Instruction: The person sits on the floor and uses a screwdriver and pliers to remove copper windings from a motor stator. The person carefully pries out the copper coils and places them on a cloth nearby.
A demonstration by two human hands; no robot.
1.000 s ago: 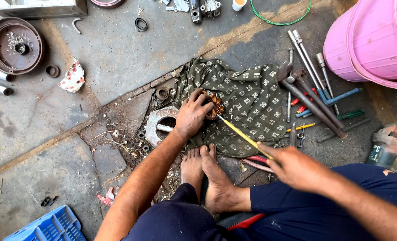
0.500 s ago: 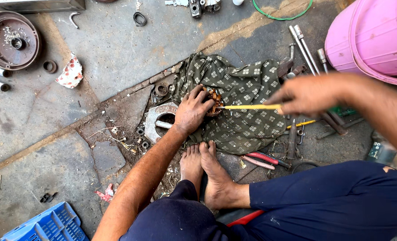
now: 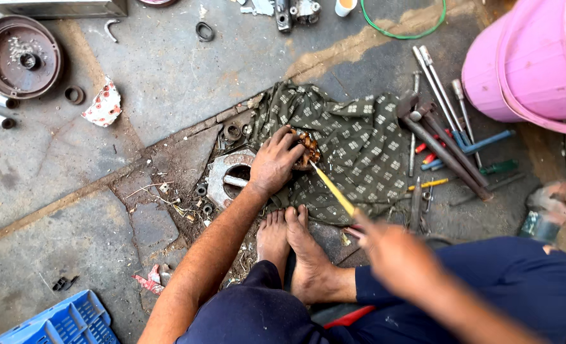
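A: Two hands at work, both the person's own. The left hand (image 3: pixel 275 162) presses down on a coppery wound coil (image 3: pixel 307 149), fingers curled over it, holding it on the patterned cloth (image 3: pixel 353 146).

B: And the right?

A: The right hand (image 3: pixel 394 251) sits at about five o'clock from the coil, closed around the handle end of a yellow tool (image 3: pixel 332 190). It is blurred, so the finger grip is unclear, but the tool is plainly in it. The tip touches the coil just beside the left fingers.

B: Where is the coil exactly?

A: Near the cloth's left edge, at one o'clock from the bare feet (image 3: pixel 292 239). A grey metal plate (image 3: pixel 222 175) with a round hole lies at nine o'clock from the left hand, touching the wrist side.

B: Anything else close?

A: Loose tools (image 3: pixel 445 137) at three o'clock of the cloth, a pink bucket (image 3: pixel 525 64) at two o'clock, a rusty drum (image 3: pixel 18 57) at ten o'clock, and a blue crate (image 3: pixel 60 322) at seven.
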